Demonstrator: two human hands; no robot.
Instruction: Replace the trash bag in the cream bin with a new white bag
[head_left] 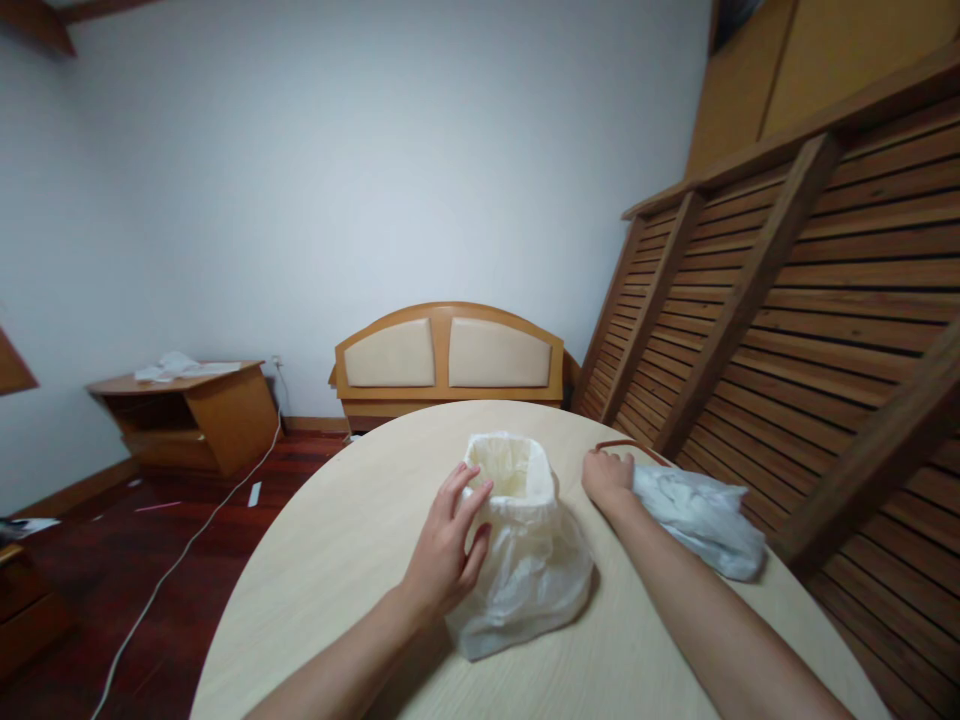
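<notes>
A white plastic bag [525,570] stands on the round table, its mouth folded over a round rim like a lined bin. What holds the rim up is hidden under the plastic. My left hand [450,545] is at the near left side of this rim, fingers apart and bent, the fingertips at its edge. Farther right, my right hand [607,478] rests low over the table with its fingers curled in. A thin brown cord-like piece [634,443] runs right from behind its knuckles. Beside that wrist lies a crumpled pale plastic bag [701,515]. Whatever the right fingers hold is hidden.
The pale round table [315,570] fills the foreground. A slatted wooden frame [750,330] leans close along its right side. Behind stands a padded headboard [450,350]. At left are a low wooden cabinet [232,420] and a white cable [187,545] across the dark floor.
</notes>
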